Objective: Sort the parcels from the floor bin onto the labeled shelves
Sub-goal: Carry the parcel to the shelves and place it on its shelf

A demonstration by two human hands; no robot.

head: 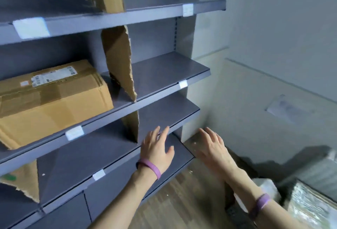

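Parcels are few in this view. One brown cardboard parcel point(52, 99) lies on the grey shelves point(164, 75), in the left compartment of the second board from the top, at the middle left of the frame. It is closed with tape and has a white shipping sticker point(54, 75) on its top face; the print is too blurred to read. Torn cardboard dividers point(118, 61) stand upright on the boards and split each one into compartments. Small white labels point(31, 27) sit on the front edges of the boards, and their text cannot be read.

Both hands are empty, with the fingers straight and spread. The left hand point(157, 148) is at the lower centre, palm down, in front of the edge of the third board, to the right of its divider. I cannot tell if the fingertips touch the edge. The right hand point(213, 146) is just beside it on the right, past the end of the shelves and above the wooden floor point(182, 197). Each wrist has a purple wristband point(149, 167).

At the lower right corner lie bundles in shiny plastic wrap point(310, 208), near the right forearm; what contains them is not clear. A pale wall point(273, 19) fills the upper right.
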